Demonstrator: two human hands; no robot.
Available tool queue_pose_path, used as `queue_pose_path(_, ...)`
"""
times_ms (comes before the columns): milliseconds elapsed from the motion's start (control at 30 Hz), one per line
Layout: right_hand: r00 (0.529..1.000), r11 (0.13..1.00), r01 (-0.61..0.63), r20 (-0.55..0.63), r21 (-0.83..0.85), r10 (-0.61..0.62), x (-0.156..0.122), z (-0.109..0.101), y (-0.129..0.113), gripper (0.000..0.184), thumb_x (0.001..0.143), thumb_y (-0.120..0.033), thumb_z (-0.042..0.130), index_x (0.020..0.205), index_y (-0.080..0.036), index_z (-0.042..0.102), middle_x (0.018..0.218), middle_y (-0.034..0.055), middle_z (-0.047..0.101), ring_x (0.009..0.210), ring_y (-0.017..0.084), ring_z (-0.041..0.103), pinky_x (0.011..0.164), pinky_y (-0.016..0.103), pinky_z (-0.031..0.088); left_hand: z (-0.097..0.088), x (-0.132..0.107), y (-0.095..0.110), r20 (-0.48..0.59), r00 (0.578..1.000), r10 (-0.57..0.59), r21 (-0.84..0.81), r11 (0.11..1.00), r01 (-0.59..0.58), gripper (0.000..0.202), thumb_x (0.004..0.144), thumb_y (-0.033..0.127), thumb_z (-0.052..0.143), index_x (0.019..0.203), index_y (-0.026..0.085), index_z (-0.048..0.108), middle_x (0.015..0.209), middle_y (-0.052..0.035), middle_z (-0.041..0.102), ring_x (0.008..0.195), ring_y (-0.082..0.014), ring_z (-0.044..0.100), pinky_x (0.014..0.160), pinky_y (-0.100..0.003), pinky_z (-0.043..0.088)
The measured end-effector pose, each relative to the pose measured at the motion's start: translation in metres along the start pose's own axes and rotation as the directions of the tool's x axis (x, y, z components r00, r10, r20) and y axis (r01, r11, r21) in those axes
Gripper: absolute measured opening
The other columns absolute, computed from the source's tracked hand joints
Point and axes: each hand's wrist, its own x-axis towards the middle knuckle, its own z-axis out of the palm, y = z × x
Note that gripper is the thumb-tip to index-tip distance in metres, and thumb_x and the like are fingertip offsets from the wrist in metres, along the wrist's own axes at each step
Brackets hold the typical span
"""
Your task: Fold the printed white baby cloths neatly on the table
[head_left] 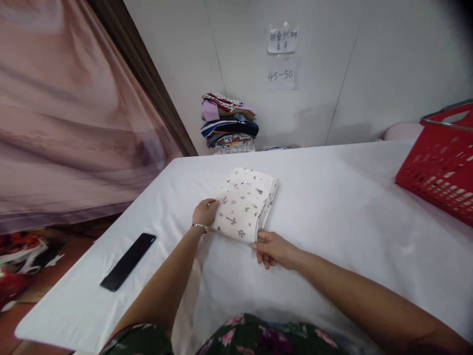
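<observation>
A folded white cloth [242, 204] printed with small plants and figures lies on the white-covered table [332, 207], its stacked layers showing along the right edge. My left hand [205, 212], with a bracelet at the wrist, grips the cloth's left edge between thumb and fingers. At the near right corner, my right hand [273, 250] pinches the cloth, thumb on top and fingers curled below. Some fingertips of both hands are hidden by the cloth.
A black phone [128, 261] lies at the left. On the right stands a red plastic basket [439, 167]. Beyond the far edge rises a pile of folded fabrics [229, 123]. A pink curtain [74, 108] hangs at left; handwritten paper signs [283, 74] are on the wall.
</observation>
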Motion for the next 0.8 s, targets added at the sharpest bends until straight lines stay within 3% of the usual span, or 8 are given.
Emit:
queue_pose_path(267,0.994,0.999,-0.032,0.102,0.03,0.028,0.001,-0.001,0.005,0.031,0.072,-0.043,0.059,0.09,-0.019,0.05,0.051,-0.0053,0.058,0.035,0.007,0.051,0.029,0.014,0.022,0.002,0.006,-0.003,-0.021,0.997,0.081,0.035,0.996,-0.08,0.032,0.079,0.043,0.044,0.095,0.022,0.063,0.101,-0.0048,0.064,0.093,-0.0206,0.057,0.083,-0.031,0.043)
queue_pose_path(367,0.995,0.993,-0.041,0.095,0.108,0.031,0.0,-0.007,-0.001,0.034,0.073,-0.041,0.06,0.097,-0.02,0.049,0.058,-0.0038,0.061,0.038,0.006,0.052,0.03,0.013,0.022,0.0,0.006,-0.006,-0.017,0.996,0.083,0.082,0.993,-0.081,0.033,0.08,0.044,0.042,0.097,0.023,0.062,0.105,-0.005,0.062,0.094,-0.0215,0.057,0.082,-0.033,0.044)
queue_pose_path(433,0.997,0.981,-0.024,0.074,0.194,0.01,0.0,-0.012,-0.007,0.036,0.074,-0.04,0.06,0.103,-0.022,0.048,0.063,-0.0036,0.062,0.04,0.005,0.052,0.03,0.013,0.023,0.001,0.005,-0.007,-0.038,0.987,0.156,0.115,0.982,-0.151,0.034,0.081,0.045,0.042,0.097,0.023,0.061,0.107,-0.005,0.061,0.097,-0.0215,0.056,0.085,-0.034,0.043)
queue_pose_path(533,0.999,0.946,0.02,0.042,0.324,-0.035,0.001,-0.018,-0.015,0.033,0.076,-0.038,0.059,0.102,-0.022,0.049,0.065,-0.0034,0.061,0.041,0.004,0.05,0.031,0.012,0.02,0.009,-0.004,0.0,-0.037,0.936,0.351,0.108,0.932,-0.345,0.033,0.083,0.043,0.041,0.098,0.023,0.061,0.11,-0.0051,0.059,0.103,-0.02,0.052,0.092,-0.033,0.039)
queue_pose_path(667,0.998,0.888,0.047,0.019,0.458,-0.062,0.004,-0.021,-0.017,0.032,0.075,-0.033,0.06,0.104,-0.023,0.049,0.063,-0.0045,0.06,0.04,0.003,0.047,0.032,0.011,0.019,0.026,-0.035,0.027,0.066,0.798,0.599,-0.033,0.801,-0.598,0.028,0.084,0.037,0.044,0.1,0.023,0.062,0.109,-0.0056,0.059,0.104,-0.018,0.052,0.095,-0.033,0.038)
queue_pose_path(733,0.998,0.863,0.062,-0.008,0.502,-0.067,0.005,-0.021,-0.016,0.037,0.075,-0.03,0.06,0.109,-0.025,0.048,0.061,-0.0056,0.059,0.04,0.003,0.047,0.032,0.011,0.019,0.031,-0.051,0.041,0.08,0.744,0.664,-0.106,0.748,-0.656,0.026,0.084,0.034,0.045,0.099,0.023,0.062,0.107,-0.0058,0.06,0.101,-0.0175,0.053,0.093,-0.034,0.04)
queue_pose_path(800,0.998,0.851,0.066,-0.04,0.521,-0.052,0.005,-0.022,-0.014,0.039,0.074,-0.027,0.06,0.111,-0.026,0.047,0.06,-0.006,0.057,0.04,0.004,0.046,0.032,0.011,0.019,0.032,-0.063,0.052,0.059,0.73,0.681,-0.143,0.729,-0.669,0.024,0.084,0.033,0.045,0.097,0.023,0.063,0.103,-0.0055,0.062,0.097,-0.0174,0.055,0.089,-0.035,0.043)
